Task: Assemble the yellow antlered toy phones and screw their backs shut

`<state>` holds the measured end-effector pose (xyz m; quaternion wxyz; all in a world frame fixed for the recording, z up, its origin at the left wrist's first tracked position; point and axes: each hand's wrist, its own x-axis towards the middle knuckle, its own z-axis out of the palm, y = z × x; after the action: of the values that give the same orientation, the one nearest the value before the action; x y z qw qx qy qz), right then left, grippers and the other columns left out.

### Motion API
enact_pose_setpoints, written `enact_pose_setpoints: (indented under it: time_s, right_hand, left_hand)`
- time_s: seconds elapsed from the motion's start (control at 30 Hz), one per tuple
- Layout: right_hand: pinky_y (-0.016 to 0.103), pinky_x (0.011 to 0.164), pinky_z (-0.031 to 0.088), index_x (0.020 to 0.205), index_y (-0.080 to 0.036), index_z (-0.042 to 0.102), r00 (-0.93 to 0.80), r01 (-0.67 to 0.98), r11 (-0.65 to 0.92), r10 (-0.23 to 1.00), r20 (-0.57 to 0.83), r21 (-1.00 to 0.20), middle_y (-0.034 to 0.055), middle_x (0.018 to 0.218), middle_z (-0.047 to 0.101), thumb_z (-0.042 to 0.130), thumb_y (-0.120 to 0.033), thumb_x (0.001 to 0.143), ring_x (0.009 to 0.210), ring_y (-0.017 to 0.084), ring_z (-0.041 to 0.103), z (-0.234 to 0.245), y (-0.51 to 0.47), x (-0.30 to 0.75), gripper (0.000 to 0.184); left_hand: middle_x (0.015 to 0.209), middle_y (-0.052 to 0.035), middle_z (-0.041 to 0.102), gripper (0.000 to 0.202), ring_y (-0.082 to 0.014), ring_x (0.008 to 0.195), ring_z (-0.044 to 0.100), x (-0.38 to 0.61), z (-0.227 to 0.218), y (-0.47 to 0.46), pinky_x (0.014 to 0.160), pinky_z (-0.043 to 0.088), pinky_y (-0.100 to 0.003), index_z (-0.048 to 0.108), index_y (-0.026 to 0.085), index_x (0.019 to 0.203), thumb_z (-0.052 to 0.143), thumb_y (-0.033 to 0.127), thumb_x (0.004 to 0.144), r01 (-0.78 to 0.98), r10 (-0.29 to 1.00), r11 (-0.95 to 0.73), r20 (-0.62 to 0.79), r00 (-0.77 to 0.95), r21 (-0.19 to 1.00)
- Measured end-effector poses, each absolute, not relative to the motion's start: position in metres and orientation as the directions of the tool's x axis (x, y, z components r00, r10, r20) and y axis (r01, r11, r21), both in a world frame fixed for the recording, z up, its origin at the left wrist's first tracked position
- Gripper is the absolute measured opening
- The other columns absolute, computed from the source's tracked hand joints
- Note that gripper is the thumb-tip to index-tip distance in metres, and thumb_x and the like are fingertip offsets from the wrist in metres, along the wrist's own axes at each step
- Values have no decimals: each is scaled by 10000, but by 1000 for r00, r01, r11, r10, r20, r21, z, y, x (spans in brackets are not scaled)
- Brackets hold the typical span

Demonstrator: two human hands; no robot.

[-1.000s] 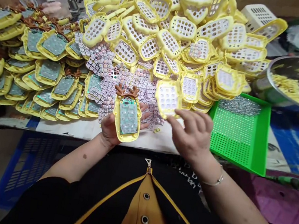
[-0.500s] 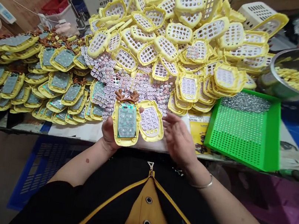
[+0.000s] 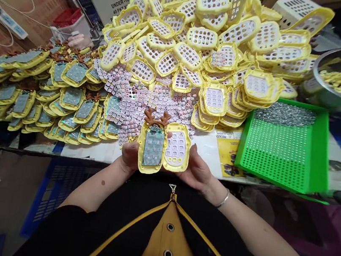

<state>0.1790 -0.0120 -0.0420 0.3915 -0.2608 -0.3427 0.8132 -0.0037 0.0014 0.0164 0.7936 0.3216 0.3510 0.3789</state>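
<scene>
My left hand (image 3: pixel 129 155) is closed on a yellow toy phone shell half (image 3: pixel 149 168) with a circuit board (image 3: pixel 154 147) in it and brown antlers (image 3: pixel 157 118) at its top. Side by side with it, edges touching, is a yellow front shell half (image 3: pixel 187 150) lined with a white button pad (image 3: pixel 176 146). The fingers of my right hand (image 3: pixel 196 170) pass behind this front half and hold it at its lower right edge. Both halves show their inner sides. Behind them lie many loose white button pads (image 3: pixel 134 114) in a heap.
Yellow shells with circuit boards (image 3: pixel 76 72) are stacked at the left. A large pile of yellow front shells (image 3: pixel 201 38) rises at the back. To the right stand a green tray (image 3: pixel 281 157) with small screws (image 3: pixel 284 114) and a metal bowl (image 3: pixel 317 75) of yellow parts.
My right hand has moved left and taken hold of the front shell half. Both halves now sit slightly further right and lower in view. The camera view has shifted a little.
</scene>
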Motion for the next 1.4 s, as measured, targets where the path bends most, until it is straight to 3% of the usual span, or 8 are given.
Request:
enact_pose_setpoints:
  time_s: [0.17, 0.43, 0.7, 0.93, 1.1, 1.27, 1.4]
  right_hand:
    - [505, 985, 547, 1360, -299, 493, -575, -482, -501, 800, -172, -719, 106, 1327, 666, 500, -836, 752, 1251, 286, 619, -46, -14, 178, 812]
    - [509, 999, 539, 1304, -285, 546, -537, -554, -466, 833, -132, -690, 108, 1289, 689, 638, -847, 628, 1228, 304, 632, -44, -12, 175, 884]
    - [386, 873, 587, 1205, -297, 606, -475, -664, -482, 863, -175, -572, 53, 1223, 714, 880, -556, 592, 1061, 239, 698, -42, -8, 167, 720]
    - [287, 820, 563, 1142, -312, 641, -407, -687, -438, 893, -193, -580, 7, 1142, 737, 940, -408, 554, 1038, 195, 694, -39, -8, 158, 667]
    - [347, 1012, 509, 1183, -295, 600, -358, -700, -386, 918, -172, -601, 21, 1202, 708, 953, -415, 533, 1167, 209, 639, -41, -9, 156, 749]
    - [401, 1042, 499, 1191, -284, 555, -340, -689, -368, 925, -170, -625, 46, 1224, 676, 956, -447, 512, 1203, 237, 615, -47, -9, 155, 806]
    - [406, 1043, 496, 1169, -287, 555, -339, -694, -349, 930, -142, -630, 40, 1212, 668, 952, -446, 525, 1198, 234, 610, -50, -9, 155, 773]
  left_hand:
    - [1318, -163, 659, 973, -489, 1371, 455, -2, 13, 5, 1077, 434, -605, 609, 185, 1287, 768, 679, 464, -395, 841, 493, -308, 445, 775]
    - [1303, -149, 677, 929, -471, 1356, 483, 1, 14, 9, 1091, 436, -579, 615, 177, 1283, 784, 634, 491, -423, 865, 458, -282, 415, 782]
    - [1141, -131, 741, 594, -343, 1164, 655, 0, 28, 19, 1023, 491, -423, 697, 135, 1106, 868, 331, 573, -240, 884, 443, -377, 275, 864]
    - [1098, -90, 741, 635, -260, 1068, 672, 17, 34, 18, 948, 500, -359, 666, 161, 1084, 933, 288, 522, -25, 919, 357, -346, 188, 934]
    - [1196, -113, 706, 751, -280, 1143, 638, 19, 29, 18, 996, 464, -381, 628, 174, 1194, 936, 381, 541, 80, 926, 284, -295, 235, 956]
    - [1324, -134, 639, 795, -304, 1271, 559, 17, 22, 18, 1080, 396, -383, 600, 183, 1277, 889, 503, 610, 155, 934, 177, -215, 285, 972]
    - [1297, -113, 652, 751, -294, 1260, 562, 19, 22, 15, 1062, 414, -361, 595, 199, 1308, 839, 528, 679, 217, 941, 105, -168, 294, 970]
